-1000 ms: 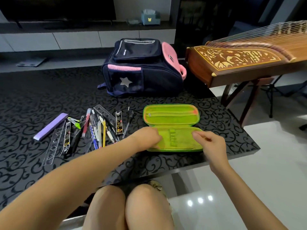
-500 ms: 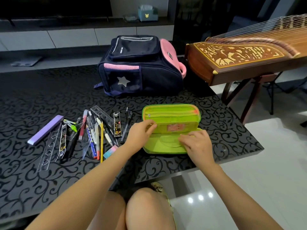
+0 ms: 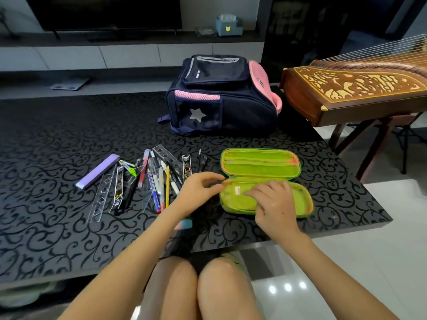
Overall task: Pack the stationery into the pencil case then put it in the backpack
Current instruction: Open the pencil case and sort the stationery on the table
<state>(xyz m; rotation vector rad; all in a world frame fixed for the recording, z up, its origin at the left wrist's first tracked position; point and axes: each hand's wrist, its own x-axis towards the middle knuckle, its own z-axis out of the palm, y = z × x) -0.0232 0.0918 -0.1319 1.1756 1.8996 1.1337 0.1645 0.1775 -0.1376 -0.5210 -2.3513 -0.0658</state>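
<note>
The lime-green pencil case (image 3: 261,167) lies open flat on the black patterned table (image 3: 57,146). Its inner mesh flap is laid over the near half. My right hand (image 3: 275,204) rests on that flap with the fingers spread across it. At the case's left end my left hand (image 3: 196,192) pinches the rim between thumb and forefinger. Left of the case lies a loose row of pens and pencils (image 3: 157,179), clear rulers (image 3: 101,195) and a purple bar (image 3: 98,170). A pink-and-blue eraser (image 3: 186,224) shows beside my left forearm. The navy-and-pink backpack (image 3: 219,100) stands behind, zipped shut.
A wooden zither (image 3: 358,88) on a stand sits close to the table's right rear corner. The table's right and near edges run just past the case. Behind is a low TV cabinet with a tissue box (image 3: 228,25). My knees are under the near edge.
The inner flap, held upright half a second ago, now lies flat on the near half under my right hand. My left hand has slid to the case's left end.
</note>
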